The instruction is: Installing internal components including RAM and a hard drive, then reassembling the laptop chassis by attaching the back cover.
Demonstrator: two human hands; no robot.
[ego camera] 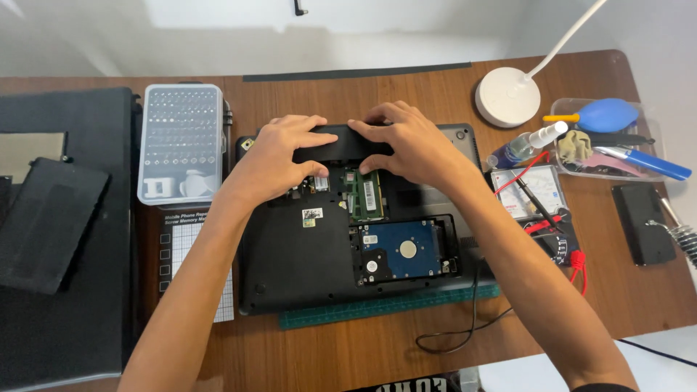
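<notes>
A black laptop [298, 254] lies upside down on a green cutting mat [377, 308], its bottom cover off. A blue hard drive [401, 250] and a green memory module [367, 194] are exposed. Both hands press on the long black battery [341, 149] at the laptop's far edge. My left hand [279, 156] grips the battery's left part, thumb under it. My right hand [410, 145] covers its right part with the fingers spread over the top.
A clear screwdriver-bit case [181, 141] stands left of the laptop, above a screw mat [190, 258]. Black sleeves [51, 225] lie far left. On the right are a white lamp base [508, 98], a multimeter [530, 192] with probes, a tool tray [602, 138] and a phone [642, 221].
</notes>
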